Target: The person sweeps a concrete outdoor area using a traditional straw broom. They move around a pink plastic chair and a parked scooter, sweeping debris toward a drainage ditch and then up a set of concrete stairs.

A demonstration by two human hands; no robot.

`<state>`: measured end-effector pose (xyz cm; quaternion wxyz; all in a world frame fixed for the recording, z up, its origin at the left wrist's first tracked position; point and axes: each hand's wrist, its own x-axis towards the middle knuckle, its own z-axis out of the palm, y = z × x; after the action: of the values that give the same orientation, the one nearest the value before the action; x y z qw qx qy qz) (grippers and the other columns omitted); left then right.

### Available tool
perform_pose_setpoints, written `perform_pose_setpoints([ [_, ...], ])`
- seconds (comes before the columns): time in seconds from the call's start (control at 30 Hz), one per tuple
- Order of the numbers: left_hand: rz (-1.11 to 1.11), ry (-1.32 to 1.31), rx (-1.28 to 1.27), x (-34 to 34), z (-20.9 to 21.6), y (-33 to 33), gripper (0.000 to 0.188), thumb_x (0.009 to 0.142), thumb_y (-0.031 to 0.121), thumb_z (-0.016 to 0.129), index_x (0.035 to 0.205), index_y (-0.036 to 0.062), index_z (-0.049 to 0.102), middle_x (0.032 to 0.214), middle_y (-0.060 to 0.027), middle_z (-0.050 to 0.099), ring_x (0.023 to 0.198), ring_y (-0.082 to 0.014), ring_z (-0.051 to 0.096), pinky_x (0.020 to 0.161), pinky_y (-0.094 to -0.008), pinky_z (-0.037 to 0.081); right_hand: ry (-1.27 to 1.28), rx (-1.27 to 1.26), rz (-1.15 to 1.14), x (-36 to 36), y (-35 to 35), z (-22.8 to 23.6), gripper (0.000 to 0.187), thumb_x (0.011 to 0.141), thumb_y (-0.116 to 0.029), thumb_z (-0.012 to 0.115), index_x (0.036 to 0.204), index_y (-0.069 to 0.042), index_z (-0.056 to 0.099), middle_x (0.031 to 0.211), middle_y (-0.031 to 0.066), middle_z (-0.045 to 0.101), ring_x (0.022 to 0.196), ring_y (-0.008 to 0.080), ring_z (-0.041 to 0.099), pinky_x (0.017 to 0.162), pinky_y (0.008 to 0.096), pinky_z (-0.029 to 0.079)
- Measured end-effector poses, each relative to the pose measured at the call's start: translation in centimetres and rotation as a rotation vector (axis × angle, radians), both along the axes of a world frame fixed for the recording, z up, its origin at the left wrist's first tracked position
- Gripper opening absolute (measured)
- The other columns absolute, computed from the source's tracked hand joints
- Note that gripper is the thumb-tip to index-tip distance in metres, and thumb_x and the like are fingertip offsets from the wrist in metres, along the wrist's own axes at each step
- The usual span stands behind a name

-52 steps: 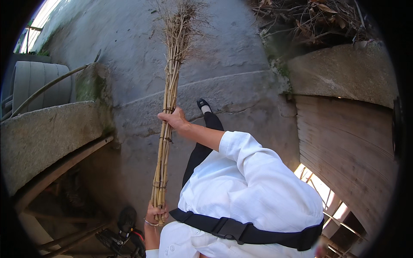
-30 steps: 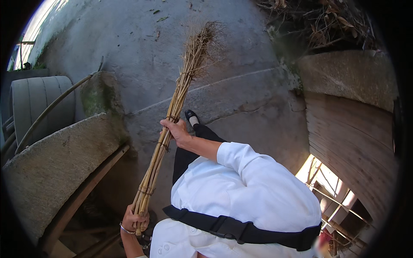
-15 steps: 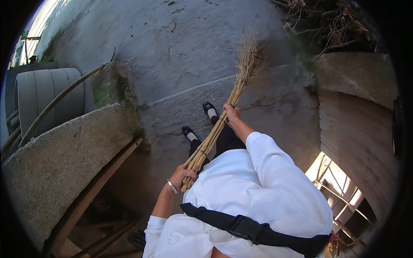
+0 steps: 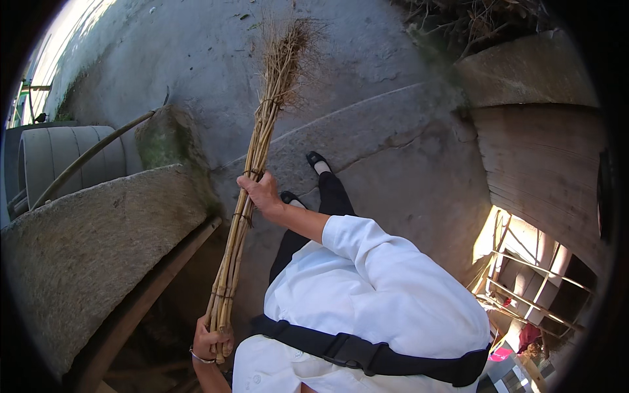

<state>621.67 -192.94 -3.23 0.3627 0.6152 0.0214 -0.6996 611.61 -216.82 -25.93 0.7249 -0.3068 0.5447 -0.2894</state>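
A long broom (image 4: 237, 236) of bundled thin stalks, tied at several places, slants up in front of me. Its bushy twig head (image 4: 286, 59) is at the far end, over the grey concrete. Low at the left, my left hand (image 4: 213, 338), with a silver bangle at the wrist, is wrapped round the butt end of the stalks. My right hand (image 4: 261, 191) grips the bundle farther up, just by a dark tie. Whether the twigs touch the ground I cannot tell.
A rough stone wall (image 4: 105, 245) with a wooden beam (image 4: 154, 291) stands at the left, near a grey ribbed cylinder (image 4: 72, 157) and a curved pole (image 4: 98, 147). Wooden boards (image 4: 540, 170) line the right, below dry branches (image 4: 472, 23). A concrete step edge (image 4: 367, 108) crosses ahead.
Both hands have swung the broom to the left, its head sweeping left and farther away. My left hand has dropped lower and nearer the wall. Both still grip the stalks.
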Motion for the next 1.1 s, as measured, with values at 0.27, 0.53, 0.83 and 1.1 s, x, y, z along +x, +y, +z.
perform_pose_setpoints([
  [0.27,-0.027,0.266,-0.086,-1.3,-13.5,-1.9,0.027,0.060,0.006,0.057,0.084,-0.0026,0.049,0.055,-0.0068,0.050,0.039,-0.0137,0.048,0.038,-0.0236,0.041,0.292,0.095,-0.006,-7.5,-5.1,-7.2,0.020,0.068,-0.017,0.062,0.068,0.001,0.053,0.062,0.0079,0.055,0.053,0.0188,0.056,0.049,0.0348,0.046],
  [0.53,0.019,0.049,0.219,3.4,-7.0,5.6,0.032,0.058,0.001,0.057,0.089,-0.0046,0.051,0.063,-0.0066,0.053,0.042,-0.0145,0.049,0.039,-0.0249,0.041,0.191,0.653,-0.018,1.0,10.7,-13.0,0.017,0.064,-0.006,0.059,0.076,0.003,0.050,0.063,0.0129,0.056,0.053,0.0253,0.059,0.052,0.0361,0.053],
  [0.83,-0.078,-0.593,0.160,3.3,3.4,3.7,0.046,0.057,-0.001,0.050,0.102,-0.0058,0.052,0.065,-0.0037,0.051,0.046,-0.0102,0.049,0.040,-0.0225,0.041,-0.715,0.725,-0.061,15.6,8.5,-2.8,0.012,0.071,-0.009,0.057,0.074,0.000,0.050,0.065,0.0104,0.054,0.058,0.0203,0.057,0.055,0.0339,0.052],
  [1.1,0.015,-0.251,-0.079,3.5,-3.4,7.5,0.037,0.057,0.004,0.056,0.092,-0.0038,0.051,0.065,-0.0051,0.052,0.048,-0.0126,0.051,0.043,-0.0240,0.043,-0.379,0.163,0.078,11.3,1.5,2.6,0.016,0.070,-0.012,0.063,0.072,-0.001,0.050,0.064,0.0071,0.055,0.052,0.0179,0.058,0.050,0.0309,0.050],
])
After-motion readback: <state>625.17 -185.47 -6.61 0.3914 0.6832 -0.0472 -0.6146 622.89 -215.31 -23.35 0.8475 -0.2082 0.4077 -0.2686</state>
